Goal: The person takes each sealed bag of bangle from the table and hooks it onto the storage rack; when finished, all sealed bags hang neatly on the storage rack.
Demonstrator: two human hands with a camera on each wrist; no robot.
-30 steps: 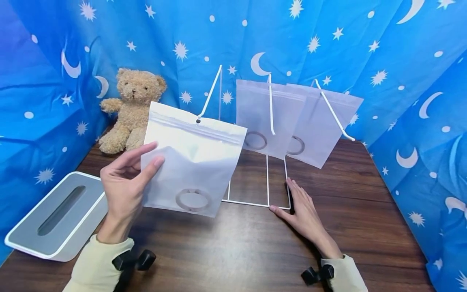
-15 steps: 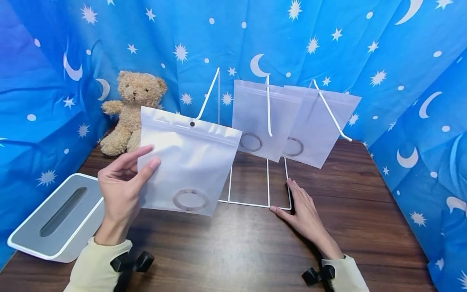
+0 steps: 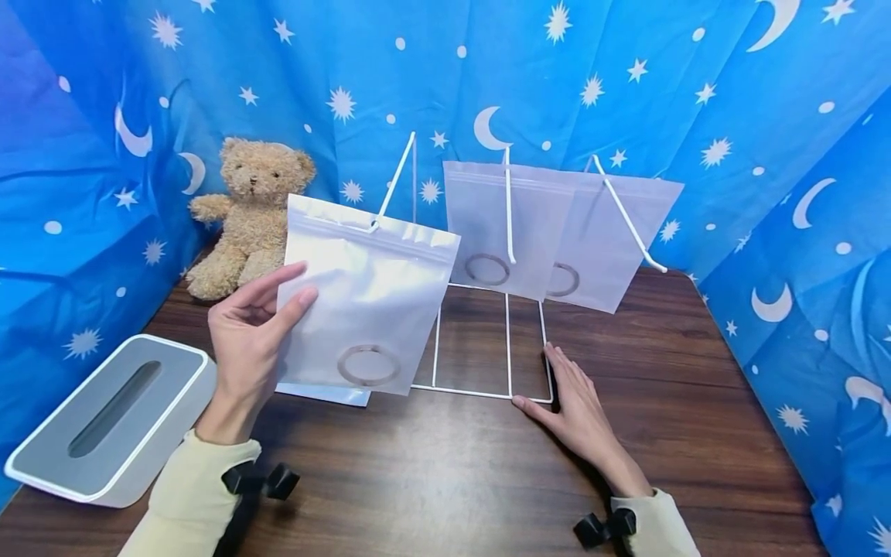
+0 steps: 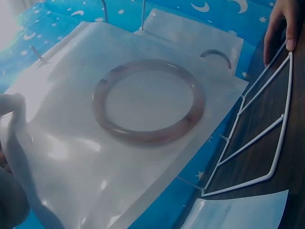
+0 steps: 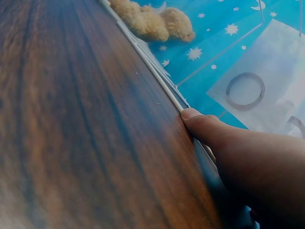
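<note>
In the head view my left hand [image 3: 247,336] pinches the left edge of a translucent zip bag [image 3: 365,302], thumb in front. A brownish-pink bangle [image 3: 369,365] lies low inside the bag; it shows large in the left wrist view [image 4: 147,136]. At the bag's top hole is the left hook [image 3: 395,179] of a white wire rack [image 3: 462,392]; its tip [image 4: 38,55] pokes out in front of the bag in the left wrist view. My right hand [image 3: 574,410] rests on the rack's front right base corner, fingers extended, thumb on the wire [image 5: 174,98].
Two similar bags [image 3: 480,209] [image 3: 612,232] with rings inside hang on the other hooks. A flat pale-blue sheet-like piece [image 3: 334,394] lies under the held bag. A tissue box [image 3: 174,387] stands left, a teddy bear [image 3: 252,201] behind it. A starry curtain [image 3: 390,70] surrounds the table.
The held bag shifted left, its hole coming apart from the hook tip, then moved up and right so the tip meets the hole. The pale-blue piece beneath became visible. My right hand stayed put.
</note>
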